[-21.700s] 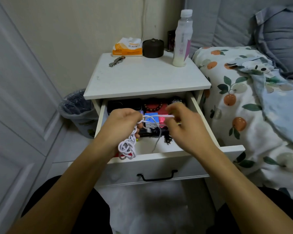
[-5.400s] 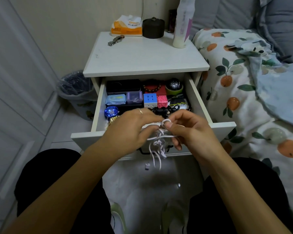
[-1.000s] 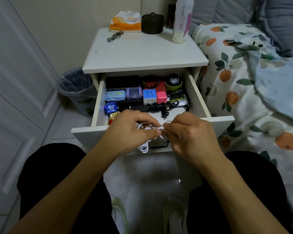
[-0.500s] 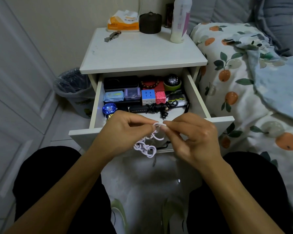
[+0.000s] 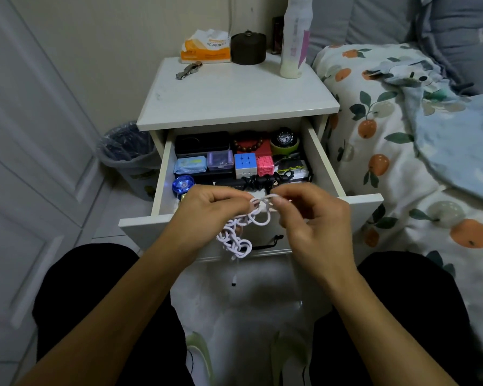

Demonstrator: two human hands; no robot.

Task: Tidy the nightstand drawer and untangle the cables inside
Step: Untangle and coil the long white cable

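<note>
left hand and right hand raised over drawer, fingers pinching white cable.

Beside the nightstand we see a bed with an orange-print duvet and a pale blue blanket lying over its right part — grey cushions stand behind. On the floor by the left wall sits a wastebasket lined with a dark bag, just beside a white panelled door. Near the bottom edge, between black trouser legs, pale green shoes show on the white floor
</note>
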